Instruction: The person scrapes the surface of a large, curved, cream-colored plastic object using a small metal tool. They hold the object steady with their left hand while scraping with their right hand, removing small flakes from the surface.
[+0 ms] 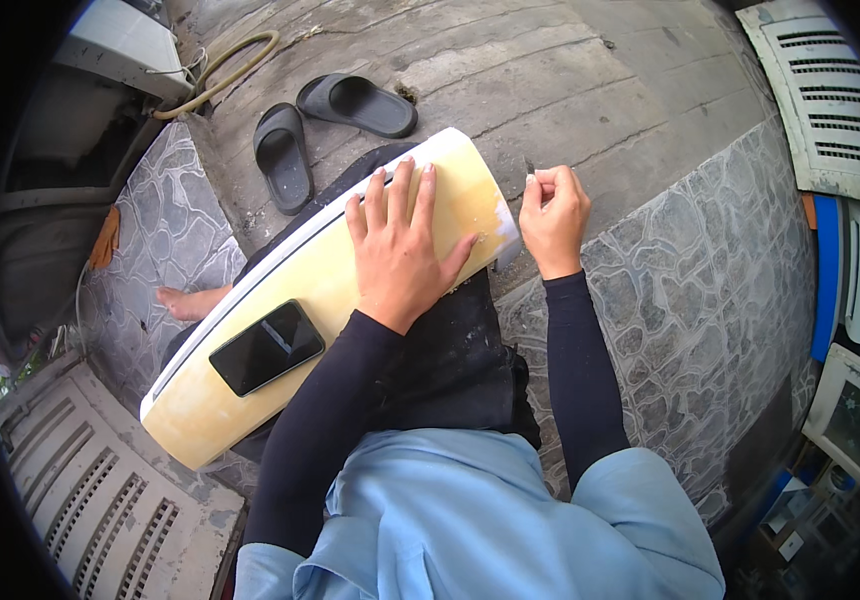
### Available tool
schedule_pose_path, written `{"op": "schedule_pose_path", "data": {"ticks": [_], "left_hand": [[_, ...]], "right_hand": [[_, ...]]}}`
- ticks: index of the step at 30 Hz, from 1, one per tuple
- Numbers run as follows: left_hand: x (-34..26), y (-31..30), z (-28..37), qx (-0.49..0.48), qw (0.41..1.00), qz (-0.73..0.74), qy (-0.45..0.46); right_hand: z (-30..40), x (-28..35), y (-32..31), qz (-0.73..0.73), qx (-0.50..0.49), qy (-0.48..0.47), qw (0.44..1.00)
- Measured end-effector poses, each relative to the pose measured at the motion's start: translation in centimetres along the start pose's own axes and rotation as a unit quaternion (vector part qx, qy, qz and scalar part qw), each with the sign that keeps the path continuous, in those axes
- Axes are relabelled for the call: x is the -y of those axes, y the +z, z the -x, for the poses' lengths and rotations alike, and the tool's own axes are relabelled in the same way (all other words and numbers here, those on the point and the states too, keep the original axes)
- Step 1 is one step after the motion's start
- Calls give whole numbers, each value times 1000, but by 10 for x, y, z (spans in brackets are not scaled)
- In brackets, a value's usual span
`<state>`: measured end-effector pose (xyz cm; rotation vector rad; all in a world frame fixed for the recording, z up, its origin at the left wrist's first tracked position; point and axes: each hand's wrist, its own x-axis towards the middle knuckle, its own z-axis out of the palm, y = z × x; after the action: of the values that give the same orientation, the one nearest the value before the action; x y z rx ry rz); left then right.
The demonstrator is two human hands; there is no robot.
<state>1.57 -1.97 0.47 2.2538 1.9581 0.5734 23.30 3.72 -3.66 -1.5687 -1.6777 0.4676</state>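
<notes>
Across my lap lies a long, yellowed plastic casing (291,281), curved, with a white edge and a dark groove along its far side. It looks like an air-conditioner cover. My left hand (403,247) rests flat on its upper right part, fingers spread. Past the casing's right end, my right hand (556,210) pinches a small, thin metal blade (529,165) between thumb and fingers, its tip pointing up and away. Blade and casing are apart. The casing's right end has a whitish, worn patch (505,221), and small crumbs lie near my left thumb. A black smartphone (268,348) lies face up on the casing's left half.
Grey slide sandals (358,105) sit on the concrete ahead. Slotted, worn panels stand at lower left (111,480) and upper right (831,97). A beige hose (238,64) runs from a white appliance (126,45). Several appliance parts line the right side, beside stone-patterned paving (685,285).
</notes>
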Motion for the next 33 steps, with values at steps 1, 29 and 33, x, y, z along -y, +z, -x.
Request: {"op": "schedule_pose_path", "data": {"ticks": [1, 29, 33], "left_hand": [[1, -1, -3, 0, 1000, -4, 0], [1, 0, -8, -1, 1000, -4, 16], [0, -4, -1, 5, 1000, -21, 11]], "right_hand": [[-3, 6, -3, -44, -13, 42, 998], [8, 15, 0, -32, 47, -37, 998], [-5, -9, -2, -13, -18, 74, 997]]}}
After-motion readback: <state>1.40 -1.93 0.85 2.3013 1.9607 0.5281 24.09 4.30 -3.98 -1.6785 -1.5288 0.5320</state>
